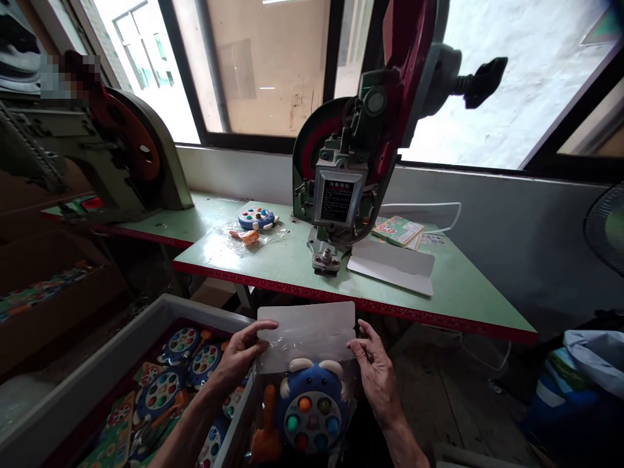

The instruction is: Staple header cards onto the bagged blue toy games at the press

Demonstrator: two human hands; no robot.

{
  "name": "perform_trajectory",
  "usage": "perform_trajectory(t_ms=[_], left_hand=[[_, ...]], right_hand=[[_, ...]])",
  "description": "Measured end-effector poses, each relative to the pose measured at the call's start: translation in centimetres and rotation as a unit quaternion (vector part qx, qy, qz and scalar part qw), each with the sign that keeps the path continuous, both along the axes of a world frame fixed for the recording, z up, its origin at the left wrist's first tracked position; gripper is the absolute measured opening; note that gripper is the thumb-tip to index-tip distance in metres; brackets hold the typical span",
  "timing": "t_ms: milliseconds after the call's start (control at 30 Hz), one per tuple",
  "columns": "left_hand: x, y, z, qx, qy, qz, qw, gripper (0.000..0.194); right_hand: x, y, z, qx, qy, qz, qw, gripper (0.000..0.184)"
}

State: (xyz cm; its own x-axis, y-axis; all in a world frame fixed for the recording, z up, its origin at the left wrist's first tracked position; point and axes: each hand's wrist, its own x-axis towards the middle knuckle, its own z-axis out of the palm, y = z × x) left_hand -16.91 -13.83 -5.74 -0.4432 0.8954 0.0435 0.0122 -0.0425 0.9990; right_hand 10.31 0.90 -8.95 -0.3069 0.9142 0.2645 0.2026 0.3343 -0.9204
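A clear plastic bag [271, 382] hangs in front of me, below the table edge. Inside it are a blue animal-shaped toy [316, 385] with coloured round buttons and an orange toy hammer [266, 432]. A blank whitish folded card [307, 323] covers the bag's top. My left hand [238, 356] pinches the card and bag at the left edge. At the right edge, my right hand [377, 372] grips the card between thumb and fingers. Just beyond the card stands a green and red stapling-type machine [341, 195], its lower head [325, 261] over the table edge.
A grey crate [163, 304] of similar bagged toys sits at left. On the green table [219, 263] lie another blue toy [257, 218], an orange hammer [247, 237], a white card [392, 266] and printed cards [400, 231]. A second machine [163, 153] stands left; a fan [607, 221] stands right.
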Motion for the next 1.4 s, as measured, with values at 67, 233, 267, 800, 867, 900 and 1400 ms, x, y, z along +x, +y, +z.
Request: perform_trajectory(t_ms=[67, 233, 267, 800, 867, 900, 1400], left_hand=[[-0.1, 0.2, 0.5, 0.003, -0.007, -0.017, 1.000, 0.033], [0.9, 0.9, -0.5, 0.032, -0.066, 0.009, 0.997, 0.067], [1.1, 1.0, -1.1, 0.026, -0.080, 0.025, 0.996, 0.074], [2.0, 1.1, -1.2, 0.008, -0.107, 0.095, 0.990, 0.041], [1.9, 1.2, -1.2, 0.010, -0.102, 0.096, 0.990, 0.041], [1.8, 1.3, -1.1, 0.009, -0.104, 0.093, 0.990, 0.042], [-0.8, 1.2, 0.4, -0.057, -0.130, 0.008, 0.990, 0.040]], right_hand=[[0.3, 0.3, -0.1, -0.042, 0.002, 0.022, 0.999, 0.046], [0.7, 0.2, 0.1, -0.050, -0.016, -0.004, 0.999, 0.051], [0.8, 0.1, 0.1, -0.046, -0.019, -0.013, 0.999, 0.051], [0.6, 0.6, 0.4, -0.076, -0.026, -0.043, 0.996, 0.050], [0.4, 0.4, 0.9, -0.048, -0.044, -0.071, 0.995, 0.049], [0.4, 0.4, 1.1, -0.036, -0.047, -0.081, 0.995, 0.049], [-0.3, 1.6, 0.4, -0.240, 0.202, 0.009, 0.949, 0.057]])
